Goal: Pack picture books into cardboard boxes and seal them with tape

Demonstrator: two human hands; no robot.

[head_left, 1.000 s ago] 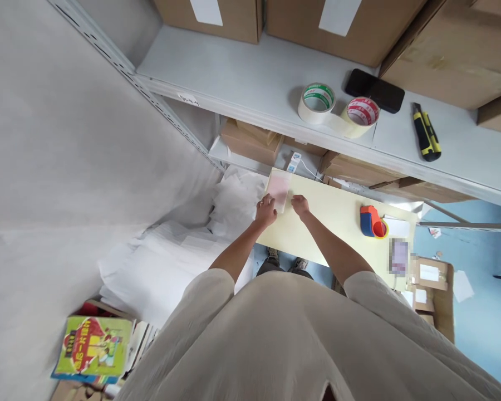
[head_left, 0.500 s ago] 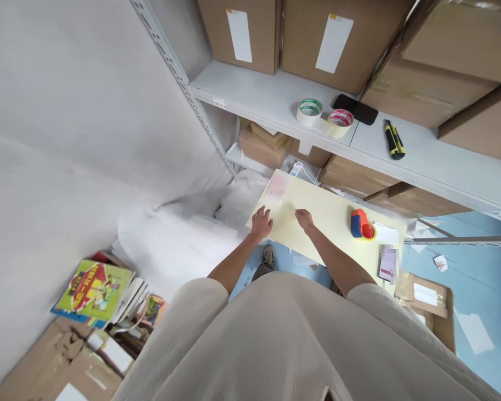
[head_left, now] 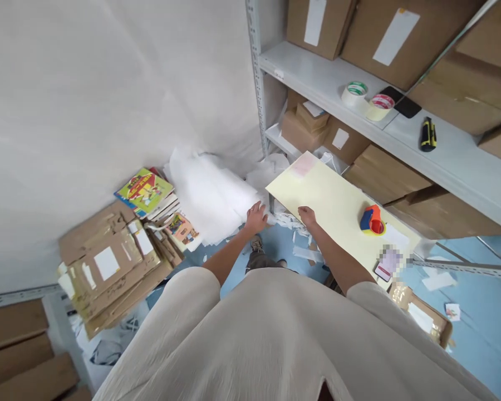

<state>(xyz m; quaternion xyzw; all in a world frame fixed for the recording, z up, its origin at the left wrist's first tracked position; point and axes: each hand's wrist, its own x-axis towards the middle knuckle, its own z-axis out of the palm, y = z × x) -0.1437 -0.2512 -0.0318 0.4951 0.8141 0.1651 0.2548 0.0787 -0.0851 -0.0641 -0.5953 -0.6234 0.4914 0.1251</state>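
Note:
My left hand [head_left: 256, 218] reaches forward with its fingers spread, just past the left end of the pale yellow tabletop [head_left: 329, 192] and near a heap of white sheet material [head_left: 217, 195]. Nothing shows in it. Curled closed, my right hand [head_left: 307, 215] is at the front edge of the tabletop. Whatever it may hold is hidden by the fingers. A thin pinkish sheet [head_left: 304, 165] lies flat at the far left corner. Further right on the table are an orange and blue tape dispenser [head_left: 372, 220] and a phone [head_left: 386, 266].
Books [head_left: 145, 191] and flattened cardboard [head_left: 108, 259] are piled on the left. The shelf [head_left: 317, 75] ahead carries cartons [head_left: 379, 39], two tape rolls [head_left: 354, 93] and a box cutter [head_left: 428, 135]. An open carton [head_left: 423, 317] stands at lower right; paper scraps litter the blue floor.
The view has swung left, showing more of the book pile and cardboard. My left hand has gone from over the table toward the white heap. My right hand stays closed, nearer the table's front edge.

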